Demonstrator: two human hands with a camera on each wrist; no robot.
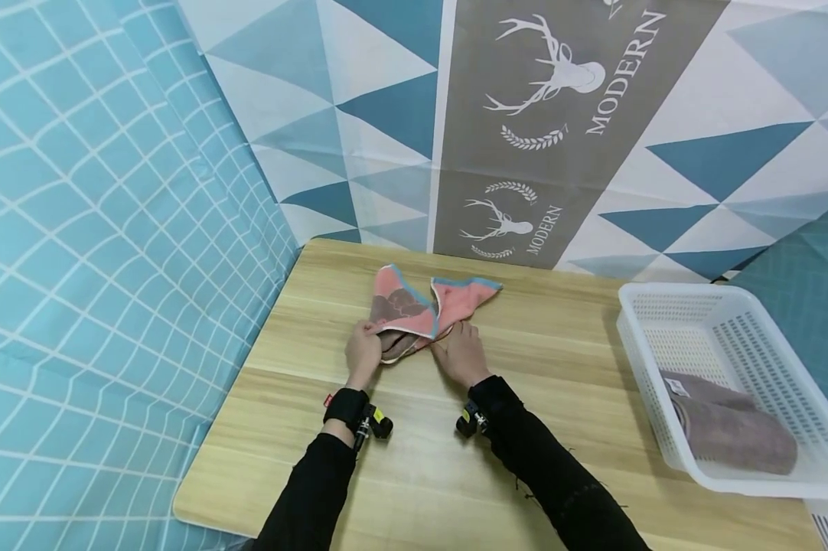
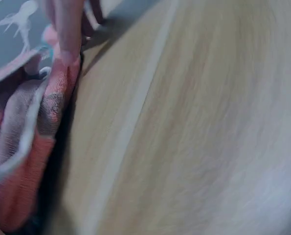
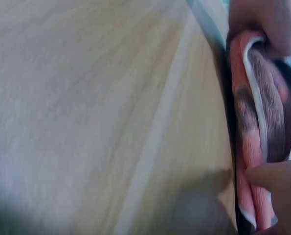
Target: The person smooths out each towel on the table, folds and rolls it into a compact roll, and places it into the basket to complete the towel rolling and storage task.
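A small pink and grey-brown towel (image 1: 402, 306) with blue and white edging lies bunched and partly folded on the table, two corners pointing away from me. My left hand (image 1: 363, 350) pinches its near left edge; in the right wrist view that hand (image 3: 267, 24) grips the towel's far end. At the near right edge my right hand (image 1: 464, 355) holds the cloth, its thumb (image 3: 270, 177) pressing on the pink fold in the right wrist view. From the left wrist view, the right hand's digit (image 2: 68, 34) touches the towel's end. Some fingertips are hidden by cloth.
On the right stands a white perforated plastic basket (image 1: 637, 383) with a rolled grey-brown towel (image 1: 738, 432) inside. The wooden table (image 1: 414, 474) meets a patterned cloth backdrop (image 1: 386, 138) behind and a blue checked cloth (image 1: 97, 252) at the left.
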